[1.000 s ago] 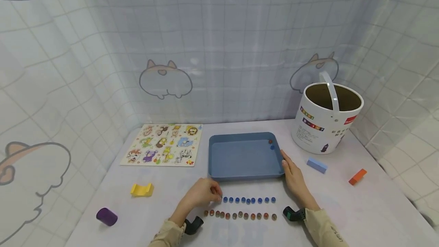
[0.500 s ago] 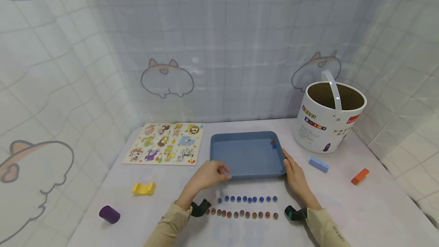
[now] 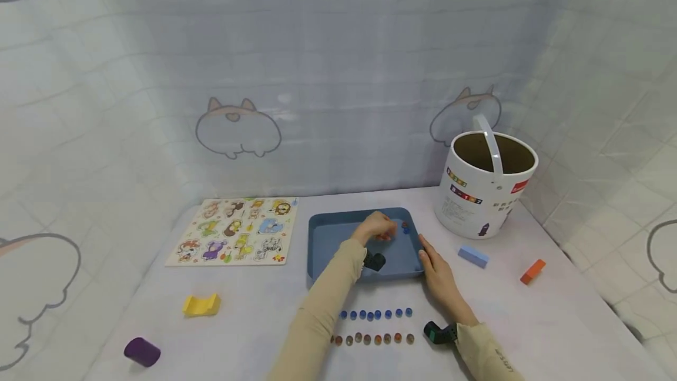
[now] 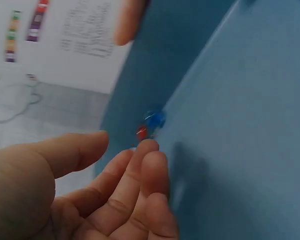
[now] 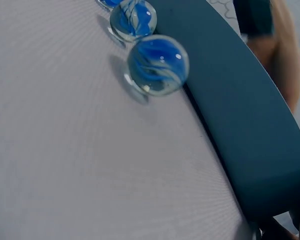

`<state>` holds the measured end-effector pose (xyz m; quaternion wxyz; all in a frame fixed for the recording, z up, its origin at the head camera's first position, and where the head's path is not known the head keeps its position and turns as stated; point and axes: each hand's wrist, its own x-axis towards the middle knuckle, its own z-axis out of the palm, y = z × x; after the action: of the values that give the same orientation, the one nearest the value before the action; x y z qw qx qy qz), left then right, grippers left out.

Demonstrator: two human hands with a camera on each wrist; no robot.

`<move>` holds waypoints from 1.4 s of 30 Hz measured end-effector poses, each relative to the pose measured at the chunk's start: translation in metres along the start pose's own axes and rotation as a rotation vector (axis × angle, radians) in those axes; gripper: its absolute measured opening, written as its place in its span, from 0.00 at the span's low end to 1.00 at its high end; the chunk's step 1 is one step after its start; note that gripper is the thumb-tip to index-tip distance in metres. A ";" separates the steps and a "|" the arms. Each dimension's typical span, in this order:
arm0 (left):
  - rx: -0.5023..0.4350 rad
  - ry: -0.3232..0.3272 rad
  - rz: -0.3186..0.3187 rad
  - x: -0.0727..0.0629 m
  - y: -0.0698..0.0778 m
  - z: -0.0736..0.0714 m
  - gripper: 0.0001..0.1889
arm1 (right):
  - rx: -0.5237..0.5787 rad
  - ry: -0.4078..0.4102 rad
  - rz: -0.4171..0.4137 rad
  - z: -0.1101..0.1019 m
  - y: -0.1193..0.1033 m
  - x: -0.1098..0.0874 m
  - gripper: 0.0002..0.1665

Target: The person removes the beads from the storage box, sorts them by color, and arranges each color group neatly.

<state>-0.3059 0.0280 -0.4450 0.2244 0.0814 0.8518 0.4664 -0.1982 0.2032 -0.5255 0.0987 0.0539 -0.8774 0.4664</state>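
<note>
Reaching into the shallow blue tray (image 3: 327, 246), my left hand (image 3: 376, 227) is close to its far right corner. In the left wrist view the thumb stands apart from loosely bent fingers, with nothing visible between them. Just beyond those fingertips a blue marble (image 4: 155, 119) and a red marble (image 4: 142, 132) lie against the tray wall. My right hand (image 3: 440, 274) rests along the tray's right side, fingers extended. In front of the tray lie a row of blue marbles (image 3: 370, 316) and, nearer me, a row of reddish-brown marbles (image 3: 367, 339). My left sleeve covers their left ends.
A white bucket (image 3: 465, 210) with a handle stands at the back right, with a blue block (image 3: 473, 256) and an orange block (image 3: 532, 271) before it. To the left lie an animal puzzle board (image 3: 233, 231), a yellow block (image 3: 201, 305) and a purple cylinder (image 3: 142, 351).
My left hand has moved from the left end of the blue marble row, over the tray's front edge, to the right inside the tray. The right hand stays at the tray's side.
</note>
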 end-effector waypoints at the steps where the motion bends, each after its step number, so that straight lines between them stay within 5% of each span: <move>1: -0.008 0.014 -0.024 0.002 -0.003 0.004 0.16 | 0.003 -0.001 -0.002 0.004 -0.001 -0.001 0.29; 4: 0.008 0.074 -0.047 0.005 -0.009 0.013 0.13 | 0.011 -0.002 -0.012 0.011 -0.005 -0.004 0.29; 10: 0.149 0.190 0.046 0.011 -0.012 0.024 0.10 | 0.003 -0.003 -0.017 0.013 -0.009 -0.002 0.29; 18: 0.151 0.177 0.039 0.010 -0.010 0.027 0.07 | 0.007 -0.021 0.008 0.013 -0.010 -0.003 0.29; 28: 0.163 0.160 0.062 0.008 -0.008 0.028 0.07 | 0.042 0.054 -0.026 0.015 -0.010 -0.006 0.26; 36: 0.010 0.079 0.069 0.005 -0.018 0.001 0.09 | 0.034 0.018 -0.006 0.015 -0.007 -0.003 0.28; 42: -0.147 0.007 0.178 -0.025 -0.015 -0.048 0.13 | -0.004 -0.002 0.026 0.002 -0.004 0.001 0.31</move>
<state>-0.3044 -0.0253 -0.4279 0.1843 0.1386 0.8056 0.5458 -0.1982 0.1990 -0.5231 0.0920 0.0428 -0.8791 0.4657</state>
